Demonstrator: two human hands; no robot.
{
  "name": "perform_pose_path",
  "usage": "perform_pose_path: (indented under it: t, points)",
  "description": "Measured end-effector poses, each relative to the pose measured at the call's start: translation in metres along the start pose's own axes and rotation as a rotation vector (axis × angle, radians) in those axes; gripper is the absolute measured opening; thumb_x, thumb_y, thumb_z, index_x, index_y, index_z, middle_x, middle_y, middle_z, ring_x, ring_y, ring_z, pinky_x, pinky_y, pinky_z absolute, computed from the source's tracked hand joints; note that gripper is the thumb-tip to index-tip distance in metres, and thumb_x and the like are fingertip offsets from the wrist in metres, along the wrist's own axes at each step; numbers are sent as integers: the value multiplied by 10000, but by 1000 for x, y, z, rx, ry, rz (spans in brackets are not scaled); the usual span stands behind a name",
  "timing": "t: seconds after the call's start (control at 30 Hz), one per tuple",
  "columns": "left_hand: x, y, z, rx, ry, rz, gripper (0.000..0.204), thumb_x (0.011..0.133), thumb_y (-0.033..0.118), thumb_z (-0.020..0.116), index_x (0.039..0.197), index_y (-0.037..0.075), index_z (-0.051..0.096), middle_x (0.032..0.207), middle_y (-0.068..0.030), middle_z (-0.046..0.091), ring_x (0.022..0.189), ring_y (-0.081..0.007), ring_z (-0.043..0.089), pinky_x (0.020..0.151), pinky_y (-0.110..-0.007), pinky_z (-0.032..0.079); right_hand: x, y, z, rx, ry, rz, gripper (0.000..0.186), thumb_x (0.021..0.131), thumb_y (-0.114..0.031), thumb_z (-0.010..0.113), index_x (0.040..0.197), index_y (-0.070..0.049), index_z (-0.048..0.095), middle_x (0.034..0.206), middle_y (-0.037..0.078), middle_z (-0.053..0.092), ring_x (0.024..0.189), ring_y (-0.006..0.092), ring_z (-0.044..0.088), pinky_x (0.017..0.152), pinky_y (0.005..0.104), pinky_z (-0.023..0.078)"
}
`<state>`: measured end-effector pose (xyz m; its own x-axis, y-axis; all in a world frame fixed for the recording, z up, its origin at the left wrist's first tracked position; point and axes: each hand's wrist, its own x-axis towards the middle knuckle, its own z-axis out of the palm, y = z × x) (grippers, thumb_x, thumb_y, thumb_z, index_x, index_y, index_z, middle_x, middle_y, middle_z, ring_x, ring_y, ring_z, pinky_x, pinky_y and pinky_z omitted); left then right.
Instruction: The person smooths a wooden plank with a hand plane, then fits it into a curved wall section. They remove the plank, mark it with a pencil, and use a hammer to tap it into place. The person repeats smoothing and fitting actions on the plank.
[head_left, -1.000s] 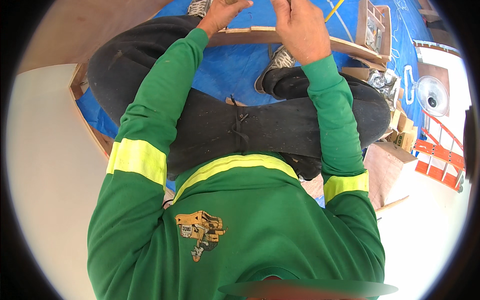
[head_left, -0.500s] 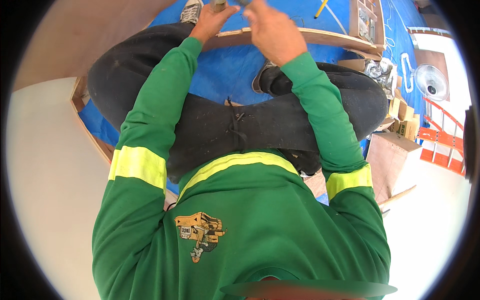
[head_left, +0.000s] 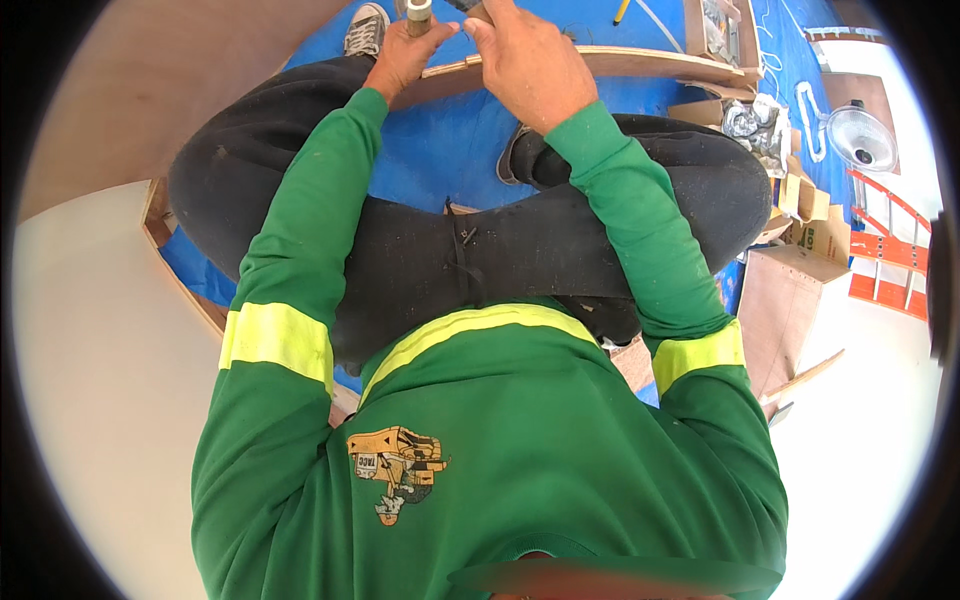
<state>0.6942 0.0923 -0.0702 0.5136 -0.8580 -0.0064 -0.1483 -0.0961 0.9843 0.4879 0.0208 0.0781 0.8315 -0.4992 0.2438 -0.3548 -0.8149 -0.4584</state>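
Since a second ago, my right hand (head_left: 535, 68) is coming closer to my left hand (head_left: 400, 58), which is gripping a round stick (head_left: 418, 24) near the wood strip (head_left: 625, 62). I can't tell how my right fingers are holding; slipping, they could be bumping my left hand.

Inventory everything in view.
Ring-topped cylindrical handle: 1, brown, top
Dark-ended object, partly cropped: 1, brown, top
Curved plywood strip: 1, tan, upper centre
Broad panel: 1, brown, upper left
Wrinkled tarp: 1, blue, underneath
Wooden tray: 1, brown, upper right
Slim stick: 1, yellow, top
Round caged fan: 1, grey, right
Runged ladder: 1, orange, right
Plywood box: 1, light brown, right
Cardboard boxes: several, brown, right
Left hand: 1, bare, around handle
Right hand: 1, bare, around object
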Motion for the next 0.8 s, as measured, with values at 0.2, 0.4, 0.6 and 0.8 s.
perform_pose_path:
  t: [0.2,0.4,0.6,0.8]
  points:
    - [29,12,-9,-145,-16,110,327,1023,291,669,783,73,631,700,23,573,665,-95,543,621,-286,444,-1,1,-9,102,53,11,252,1103,-304,556,1140,-54,551,923,253,728,832,520,708,723,608,574]
    - [20,14,-6,-28,29,3,365,986,314,726,712,112,594,642,24,520,573,-118,488,535,-346,376,7,5,-16,133,162,-12,187,1109,-253,550,1114,-66,557,845,285,702,794,540,676,680,648,509]
    - [22,14,-11,230,37,110,390,966,365,723,733,76,603,653,-19,554,594,-170,534,562,-396,412,7,-1,-18,172,168,-33,179,1102,-243,566,1109,-65,565,864,286,704,810,541,675,690,653,504]
    - [19,14,-9,177,49,30,408,946,392,737,741,59,619,640,-38,564,598,-175,542,564,-402,421,9,-1,-20,159,192,-58,165,1097,-224,575,1103,-59,570,872,287,703,822,545,671,692,651,500]
